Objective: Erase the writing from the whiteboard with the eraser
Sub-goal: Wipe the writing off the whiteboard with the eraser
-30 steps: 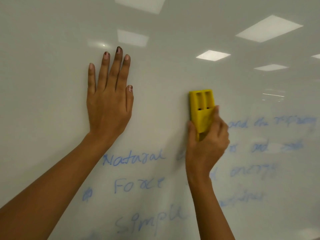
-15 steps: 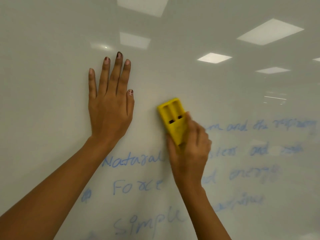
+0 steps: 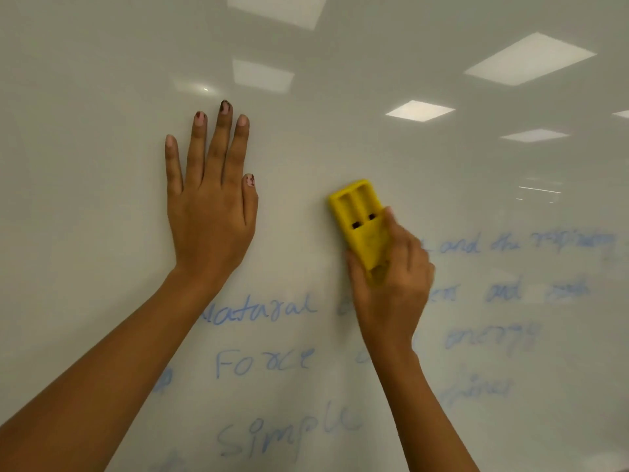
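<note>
Bare forearms (image 3: 102, 369), chipped dark nail polish on left hand (image 3: 211, 216)

Blue handwriting (image 3: 263, 362) on the whiteboard (image 3: 340, 97)

At left, three lines stacked one under another read "Natural" (first letter half hidden), "Force" and "Simple". At right, fainter, smeared lines give "and the", then "and" below, then what looks like "energy". The other words there are too blurred to read.

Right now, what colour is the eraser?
Yellow; the eraser shows clearly in the head view, gripped by the right hand.
</note>
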